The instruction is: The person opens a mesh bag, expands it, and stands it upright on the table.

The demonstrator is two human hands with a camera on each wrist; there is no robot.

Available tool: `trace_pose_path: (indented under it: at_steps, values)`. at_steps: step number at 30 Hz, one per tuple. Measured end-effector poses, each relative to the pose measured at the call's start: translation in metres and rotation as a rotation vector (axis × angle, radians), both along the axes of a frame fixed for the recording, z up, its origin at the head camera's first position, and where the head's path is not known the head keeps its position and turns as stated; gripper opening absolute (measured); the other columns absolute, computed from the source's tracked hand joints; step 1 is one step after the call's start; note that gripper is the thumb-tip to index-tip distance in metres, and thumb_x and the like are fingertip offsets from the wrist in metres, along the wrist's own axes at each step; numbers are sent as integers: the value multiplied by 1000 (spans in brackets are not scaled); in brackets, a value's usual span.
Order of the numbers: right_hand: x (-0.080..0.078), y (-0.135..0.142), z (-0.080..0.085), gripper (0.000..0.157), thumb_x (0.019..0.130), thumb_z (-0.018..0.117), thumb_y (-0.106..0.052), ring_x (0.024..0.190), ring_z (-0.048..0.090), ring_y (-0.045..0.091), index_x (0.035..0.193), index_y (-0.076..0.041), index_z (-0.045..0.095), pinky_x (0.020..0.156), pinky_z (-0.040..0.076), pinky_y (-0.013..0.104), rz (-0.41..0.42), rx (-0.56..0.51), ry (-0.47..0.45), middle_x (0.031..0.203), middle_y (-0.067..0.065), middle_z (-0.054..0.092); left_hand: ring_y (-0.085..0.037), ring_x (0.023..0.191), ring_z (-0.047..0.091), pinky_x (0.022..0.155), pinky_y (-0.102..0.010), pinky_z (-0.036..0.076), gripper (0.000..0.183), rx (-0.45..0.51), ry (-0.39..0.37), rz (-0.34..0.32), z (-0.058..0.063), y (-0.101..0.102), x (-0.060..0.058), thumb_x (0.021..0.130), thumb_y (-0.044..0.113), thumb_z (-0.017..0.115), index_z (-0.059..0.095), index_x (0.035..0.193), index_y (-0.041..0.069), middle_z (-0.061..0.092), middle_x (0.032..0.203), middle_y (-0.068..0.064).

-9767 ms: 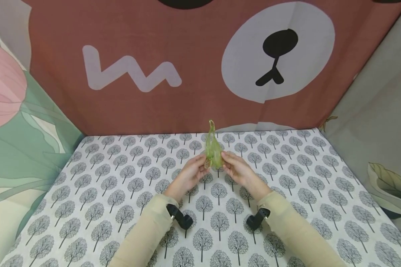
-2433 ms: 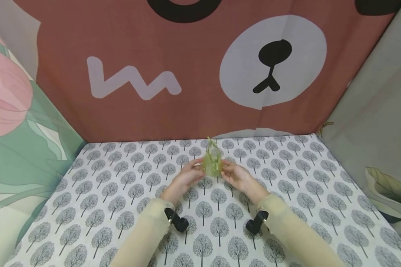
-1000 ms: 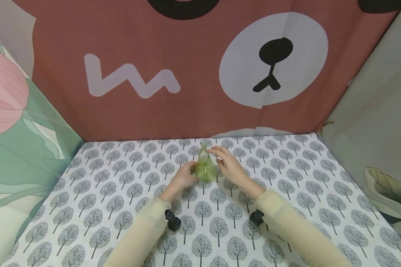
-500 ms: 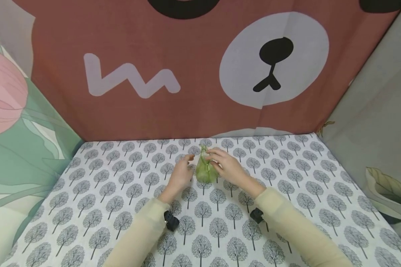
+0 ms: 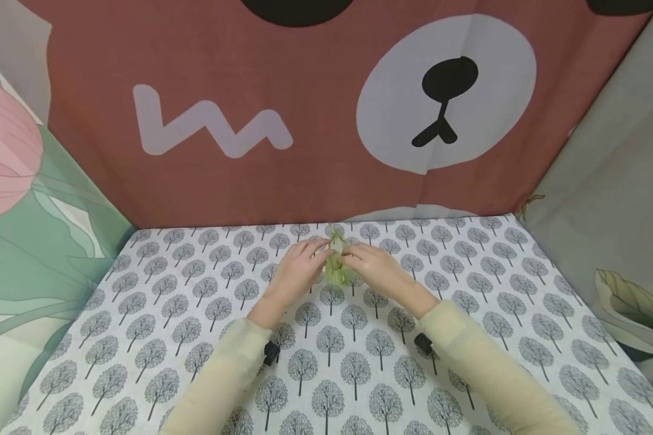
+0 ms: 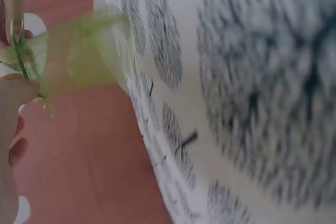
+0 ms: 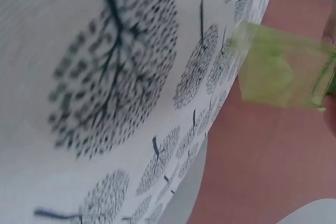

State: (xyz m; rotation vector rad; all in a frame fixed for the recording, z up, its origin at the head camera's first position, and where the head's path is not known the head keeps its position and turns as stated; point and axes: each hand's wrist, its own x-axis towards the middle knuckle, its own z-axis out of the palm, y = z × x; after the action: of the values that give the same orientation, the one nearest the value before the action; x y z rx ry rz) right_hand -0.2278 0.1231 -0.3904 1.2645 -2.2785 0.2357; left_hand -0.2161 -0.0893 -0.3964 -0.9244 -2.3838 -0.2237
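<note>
A small sheer green drawstring pouch (image 5: 337,276) stands upright near the table's far middle. My left hand (image 5: 298,270) pinches its upper edge from the left with thumb and fingers. From the other side, my right hand (image 5: 378,270) pinches the same gathered neck. The left wrist view shows the see-through pouch (image 6: 86,51) with its base towards the cloth, and a darker green cord (image 6: 20,59) looped at its mouth between the two hands. In the right wrist view the pouch (image 7: 278,69) looks flat and thin; the fingertips there are mostly cut off by the frame edge.
A white cloth with grey tree prints (image 5: 354,374) covers the table. Behind it hangs a reddish-brown curtain (image 5: 326,181) with a bear's face. Printed fabric walls (image 5: 11,272) stand at both sides. Each sleeve has a small black wrist camera (image 5: 271,352).
My left hand lets go of the pouch's side, rises and comes in to its top. My right hand goes from beside the pouch to its neck. Both hands now hold the upper part.
</note>
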Motion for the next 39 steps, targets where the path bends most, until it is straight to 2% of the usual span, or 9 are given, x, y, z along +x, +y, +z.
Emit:
trace_pose_path:
  at_steps: [6, 11, 14, 19, 24, 28, 36, 39]
  values:
    - [-4, 7, 1, 25, 78, 68, -1, 93, 65, 17, 102, -6, 67, 85, 57, 25, 34, 40, 154, 99, 5, 69, -18, 103, 63, 86, -25, 57, 41, -212, 164, -19, 6, -6, 2, 71, -7, 73, 62, 106, 11, 66, 117, -3]
    - [-6, 12, 3, 17, 82, 69, -13, 89, 65, 14, 99, -10, 66, 78, 58, 22, 58, 69, 161, 100, 3, 69, -12, 89, 63, 71, -19, 57, 37, -320, 203, -12, 10, -8, 6, 78, -2, 70, 59, 110, 12, 68, 104, 0]
    - [-5, 14, 4, 16, 84, 69, -16, 85, 67, 14, 98, -11, 65, 74, 58, 22, 38, 95, 123, 102, 3, 70, -12, 89, 63, 71, -18, 56, 36, -336, 188, -2, 10, -7, 8, 81, 0, 68, 59, 113, 14, 67, 102, 1]
    - [-5, 16, 4, 16, 85, 70, -17, 84, 67, 14, 99, -12, 63, 75, 59, 23, -29, 125, 108, 96, 1, 71, -14, 90, 64, 74, -21, 57, 33, -297, 145, -3, 10, -4, 8, 84, 10, 69, 61, 116, 16, 68, 99, 0]
    - [-7, 19, 4, 26, 81, 74, -23, 90, 66, 17, 104, -11, 67, 79, 59, 28, -48, 81, 173, 95, 1, 71, -22, 104, 63, 92, -32, 56, 32, -270, 77, -13, 10, -3, 6, 86, 19, 69, 62, 117, 18, 67, 108, -4]
    - [-8, 19, 4, 25, 81, 73, -27, 94, 64, 20, 101, -13, 68, 84, 58, 32, -55, 69, 190, 95, 1, 70, -27, 118, 57, 101, -39, 51, 32, -275, 30, -14, 12, -5, 5, 86, 19, 68, 62, 118, 20, 65, 117, -5]
    - [-9, 19, 5, 18, 81, 74, -21, 106, 63, 27, 95, -13, 69, 92, 55, 37, -44, 43, 139, 101, 4, 71, -29, 124, 53, 104, -45, 48, 32, -252, -31, -23, 14, -9, 3, 88, 22, 67, 61, 119, 20, 62, 125, -6]
    - [-8, 19, 5, 15, 84, 71, -19, 105, 63, 25, 97, -13, 69, 93, 55, 36, -52, 37, 69, 102, 3, 70, -26, 123, 54, 104, -43, 48, 27, -247, -53, -29, 13, -8, 3, 91, 22, 62, 60, 118, 19, 62, 125, -4]
